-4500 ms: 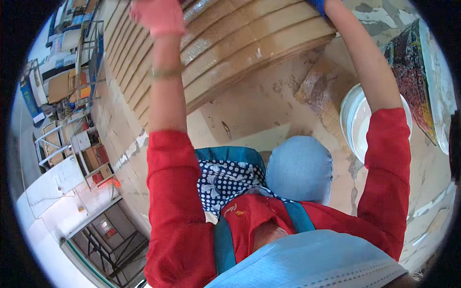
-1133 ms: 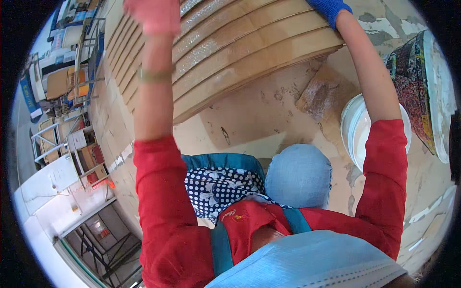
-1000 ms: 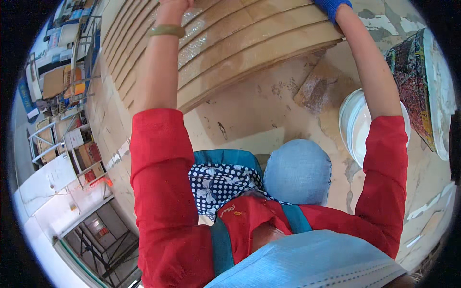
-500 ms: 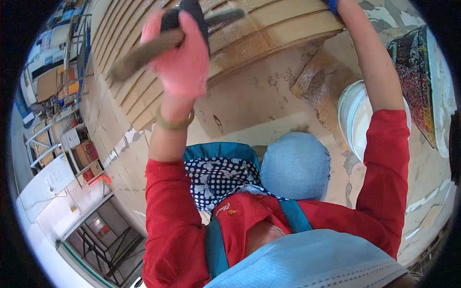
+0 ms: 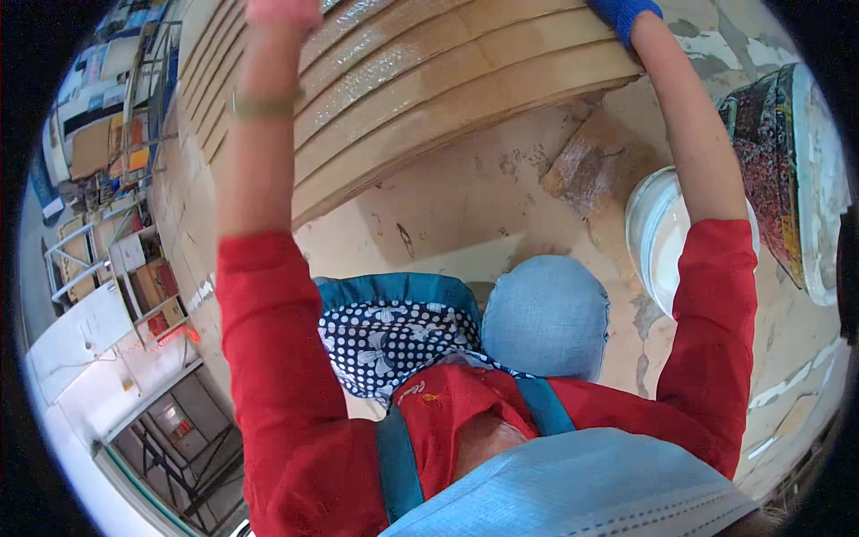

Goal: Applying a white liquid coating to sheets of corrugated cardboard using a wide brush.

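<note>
A slanted stack of long tan boards (image 5: pixel 447 98) with glossy strips fills the top of the view. My left hand (image 5: pixel 282 11), in a pink glove, is raised over the stack's left part and blurred at the top edge; its fingers are cut off. A band circles that wrist (image 5: pixel 264 103). My right hand (image 5: pixel 624 11), in a blue glove, rests at the stack's upper right edge, and only the glove's cuff end shows. Both arms wear red sleeves.
A white bucket (image 5: pixel 658 233) stands on the stained floor by my right arm, with a paint-spattered container (image 5: pixel 769 170) beyond it. A cardboard scrap (image 5: pixel 595 166) lies below the stack. Metal shelves (image 5: pixel 107 268) with boxes line the left. My knee (image 5: pixel 546 313) is bent below.
Half a second ago my left hand was lower and held a dark long-handled tool in front of the boards. It has swung up to the top edge. My right arm has stayed put.
</note>
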{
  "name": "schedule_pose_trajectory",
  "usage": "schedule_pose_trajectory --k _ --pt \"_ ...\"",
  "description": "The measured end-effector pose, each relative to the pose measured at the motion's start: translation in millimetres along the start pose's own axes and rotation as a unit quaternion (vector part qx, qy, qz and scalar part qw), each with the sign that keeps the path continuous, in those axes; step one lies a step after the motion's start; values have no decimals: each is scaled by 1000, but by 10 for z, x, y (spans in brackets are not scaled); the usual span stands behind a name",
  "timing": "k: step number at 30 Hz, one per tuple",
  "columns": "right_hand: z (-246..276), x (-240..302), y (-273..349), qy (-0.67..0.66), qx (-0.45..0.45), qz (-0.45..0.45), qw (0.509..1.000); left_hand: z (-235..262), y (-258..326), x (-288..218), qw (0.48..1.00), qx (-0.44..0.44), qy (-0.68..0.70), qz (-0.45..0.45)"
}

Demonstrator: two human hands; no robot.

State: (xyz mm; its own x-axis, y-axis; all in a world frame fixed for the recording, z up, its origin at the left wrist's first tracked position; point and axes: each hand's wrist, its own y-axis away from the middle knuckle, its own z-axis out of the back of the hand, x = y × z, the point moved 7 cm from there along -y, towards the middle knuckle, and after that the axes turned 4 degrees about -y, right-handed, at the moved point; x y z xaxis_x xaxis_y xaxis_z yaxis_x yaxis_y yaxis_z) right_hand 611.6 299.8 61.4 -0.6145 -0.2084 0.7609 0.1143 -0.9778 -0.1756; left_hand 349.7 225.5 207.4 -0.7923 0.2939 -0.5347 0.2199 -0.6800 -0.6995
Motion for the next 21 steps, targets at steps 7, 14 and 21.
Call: schedule_pose_trajectory --k 7,14,21 --pt "-217 82 44 -39 45 -6 998 -214 212 989 974 26 -224 24" --pt "212 462 434 72 -286 343 892 397 1516 -156 994 76 -67 -26" --pt "-422 1597 1340 -371 162 337 850 296 1406 -302 923 216 -299 -113"
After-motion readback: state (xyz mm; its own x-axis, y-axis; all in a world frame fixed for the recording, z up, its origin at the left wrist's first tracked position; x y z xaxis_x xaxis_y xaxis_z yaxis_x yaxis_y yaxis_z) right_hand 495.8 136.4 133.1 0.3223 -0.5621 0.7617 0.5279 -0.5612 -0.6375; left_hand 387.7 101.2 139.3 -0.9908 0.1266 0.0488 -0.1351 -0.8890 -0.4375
